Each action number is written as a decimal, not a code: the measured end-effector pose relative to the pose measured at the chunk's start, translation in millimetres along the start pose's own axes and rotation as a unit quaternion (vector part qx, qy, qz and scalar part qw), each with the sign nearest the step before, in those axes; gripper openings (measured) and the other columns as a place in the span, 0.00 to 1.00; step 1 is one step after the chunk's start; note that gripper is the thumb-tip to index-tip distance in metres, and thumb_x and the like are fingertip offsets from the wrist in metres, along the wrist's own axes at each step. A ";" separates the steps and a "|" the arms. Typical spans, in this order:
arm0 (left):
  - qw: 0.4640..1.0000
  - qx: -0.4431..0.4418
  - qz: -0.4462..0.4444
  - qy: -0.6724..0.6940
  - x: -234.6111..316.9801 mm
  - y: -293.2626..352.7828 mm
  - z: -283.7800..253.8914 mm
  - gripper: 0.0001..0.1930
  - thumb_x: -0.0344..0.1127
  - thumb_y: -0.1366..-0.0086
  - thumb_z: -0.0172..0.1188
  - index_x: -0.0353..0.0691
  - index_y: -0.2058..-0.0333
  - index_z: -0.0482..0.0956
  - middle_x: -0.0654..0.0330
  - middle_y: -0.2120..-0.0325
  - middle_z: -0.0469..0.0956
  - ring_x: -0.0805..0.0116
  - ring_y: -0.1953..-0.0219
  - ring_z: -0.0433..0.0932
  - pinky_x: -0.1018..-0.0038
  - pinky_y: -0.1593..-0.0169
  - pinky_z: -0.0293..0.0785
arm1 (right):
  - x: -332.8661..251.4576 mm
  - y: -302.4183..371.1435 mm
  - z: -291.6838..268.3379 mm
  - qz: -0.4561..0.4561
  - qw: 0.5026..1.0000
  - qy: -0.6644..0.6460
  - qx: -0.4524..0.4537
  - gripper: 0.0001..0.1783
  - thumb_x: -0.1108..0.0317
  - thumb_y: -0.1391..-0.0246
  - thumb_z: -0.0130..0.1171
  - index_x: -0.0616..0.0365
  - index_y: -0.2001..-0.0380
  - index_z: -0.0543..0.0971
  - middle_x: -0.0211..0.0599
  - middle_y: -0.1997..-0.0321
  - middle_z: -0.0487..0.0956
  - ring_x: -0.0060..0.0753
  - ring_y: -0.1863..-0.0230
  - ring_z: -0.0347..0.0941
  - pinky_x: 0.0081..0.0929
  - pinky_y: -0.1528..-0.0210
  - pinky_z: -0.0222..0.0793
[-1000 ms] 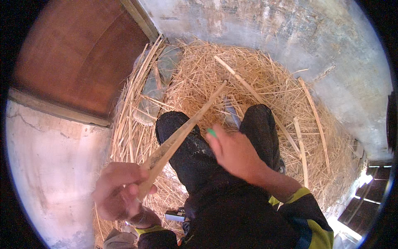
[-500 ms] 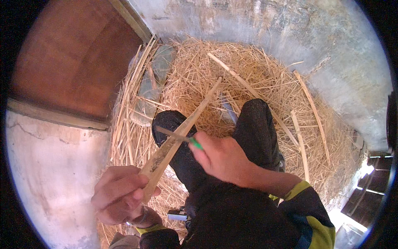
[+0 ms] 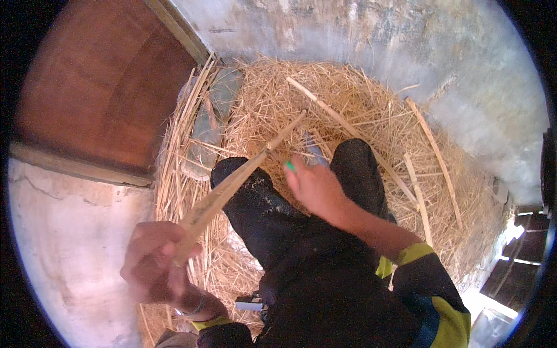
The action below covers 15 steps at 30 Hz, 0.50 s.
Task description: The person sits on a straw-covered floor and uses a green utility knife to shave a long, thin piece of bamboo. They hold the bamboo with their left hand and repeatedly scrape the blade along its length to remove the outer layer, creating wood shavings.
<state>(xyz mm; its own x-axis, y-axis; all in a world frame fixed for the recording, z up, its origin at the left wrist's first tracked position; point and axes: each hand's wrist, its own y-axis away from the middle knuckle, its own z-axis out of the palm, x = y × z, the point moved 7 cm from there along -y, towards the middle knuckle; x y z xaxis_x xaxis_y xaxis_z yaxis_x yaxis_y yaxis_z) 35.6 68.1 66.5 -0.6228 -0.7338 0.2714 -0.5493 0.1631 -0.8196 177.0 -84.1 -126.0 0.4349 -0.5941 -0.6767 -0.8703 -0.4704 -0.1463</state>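
Note:
My left hand point(image 3: 156, 261) is closed round the near, broad end of a pale split-bamboo strip point(image 3: 217, 194). The strip slants away over my left knee, with dark specks near the grip and a narrower far end. In my right hand point(image 3: 316, 188) is a green-handled knife point(image 3: 290, 166), its fingers wrapped round the handle. The blade is mostly hidden or blurred, and what shows of it lies by the strip's edge, around a joint in the strip.
Straw-like shavings point(image 3: 261, 87) cover the floor round my legs. A long bamboo stick point(image 3: 325, 104) and other strips point(image 3: 432, 156) lie on them at the right. Thin strips point(image 3: 177, 151) are heaped at the left beside grey-green stones point(image 3: 203, 139). A plastered wall point(image 3: 360, 29) and brown door point(image 3: 98, 87) stand behind.
The knife has travelled away from me along the strip, from its middle toward the far end. My left hand has drawn the strip slightly back and to the left.

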 end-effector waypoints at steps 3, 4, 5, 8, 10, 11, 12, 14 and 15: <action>0.998 0.036 -0.040 -0.030 -1.1 -3.1 1.1 0.15 0.23 0.49 0.61 0.33 0.62 0.68 0.50 0.74 0.73 0.58 0.76 0.74 0.71 0.78 0.70 | -29.8 8.0 -5.4 -0.055 0.998 -0.024 -0.011 0.13 0.61 0.43 0.48 0.61 0.66 0.69 0.51 0.88 0.71 0.55 0.83 0.71 0.47 0.81 0.66; 0.999 0.027 -0.026 -0.019 -2.7 0.2 -2.2 0.16 0.23 0.50 0.62 0.33 0.62 0.69 0.50 0.74 0.73 0.58 0.76 0.74 0.71 0.77 0.70 | -44.0 7.2 -11.8 -0.083 0.996 -0.042 -0.014 0.13 0.60 0.43 0.48 0.62 0.66 0.69 0.50 0.88 0.70 0.54 0.84 0.71 0.46 0.81 0.66; 1.000 0.013 -0.018 -0.003 -2.3 2.5 -3.5 0.16 0.22 0.51 0.62 0.34 0.62 0.69 0.51 0.73 0.73 0.58 0.76 0.74 0.71 0.77 0.70 | -52.4 9.9 -14.4 -0.106 0.992 -0.060 -0.022 0.14 0.60 0.43 0.48 0.62 0.66 0.69 0.50 0.88 0.70 0.54 0.84 0.71 0.46 0.81 0.66; 1.000 0.019 -0.024 -0.005 -4.5 5.4 -3.6 0.20 0.22 0.54 0.65 0.34 0.61 0.69 0.50 0.73 0.73 0.58 0.75 0.74 0.70 0.76 0.71 | 5.6 -2.1 12.0 -0.034 0.999 0.007 0.004 0.13 0.60 0.44 0.49 0.60 0.66 0.69 0.50 0.89 0.70 0.53 0.84 0.71 0.46 0.82 0.66; 0.998 0.054 -0.032 -0.031 -12.4 6.9 -2.3 0.20 0.23 0.54 0.66 0.34 0.61 0.69 0.49 0.73 0.74 0.58 0.75 0.74 0.70 0.75 0.71 | 21.8 -6.4 11.4 0.014 0.999 0.035 0.019 0.13 0.60 0.44 0.49 0.60 0.66 0.69 0.50 0.88 0.71 0.53 0.84 0.71 0.46 0.83 0.67; 0.994 0.073 -0.052 -0.062 -15.1 7.9 -4.4 0.20 0.23 0.54 0.66 0.33 0.61 0.69 0.49 0.73 0.74 0.58 0.75 0.74 0.70 0.75 0.71 | 13.1 -7.2 11.9 0.006 0.999 0.032 0.006 0.13 0.60 0.44 0.49 0.60 0.65 0.69 0.50 0.88 0.71 0.53 0.84 0.71 0.46 0.83 0.67; 0.993 0.078 -0.054 -0.069 -16.4 8.3 -7.2 0.20 0.24 0.54 0.66 0.33 0.61 0.69 0.49 0.73 0.74 0.58 0.75 0.74 0.70 0.75 0.71 | 0.1 -6.7 9.8 0.002 1.000 0.027 -0.004 0.13 0.60 0.44 0.49 0.60 0.65 0.69 0.50 0.88 0.71 0.53 0.84 0.71 0.45 0.83 0.67; 0.994 0.062 -0.062 -0.060 -10.4 10.0 -12.5 0.20 0.25 0.54 0.67 0.34 0.61 0.69 0.48 0.73 0.74 0.58 0.75 0.74 0.70 0.74 0.71 | -34.5 2.0 0.7 -0.018 0.998 0.015 -0.050 0.14 0.59 0.44 0.48 0.60 0.66 0.68 0.49 0.88 0.71 0.53 0.85 0.71 0.45 0.83 0.67; 0.996 0.053 -0.055 -0.042 -7.8 8.0 -10.6 0.20 0.25 0.54 0.67 0.34 0.61 0.69 0.48 0.72 0.74 0.58 0.75 0.74 0.70 0.74 0.71 | -47.3 4.7 -3.0 -0.098 0.994 -0.040 0.003 0.14 0.59 0.43 0.48 0.61 0.67 0.68 0.48 0.88 0.71 0.53 0.85 0.71 0.44 0.83 0.67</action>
<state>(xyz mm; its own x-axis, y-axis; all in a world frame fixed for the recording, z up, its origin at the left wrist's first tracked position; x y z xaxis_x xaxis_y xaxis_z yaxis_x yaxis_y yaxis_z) 30.2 82.1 63.2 -0.5104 -0.7969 0.3231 -0.5472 0.0111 -0.8369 153.0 -60.2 -92.5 0.5769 -0.4380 -0.6894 -0.7718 -0.5686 -0.2847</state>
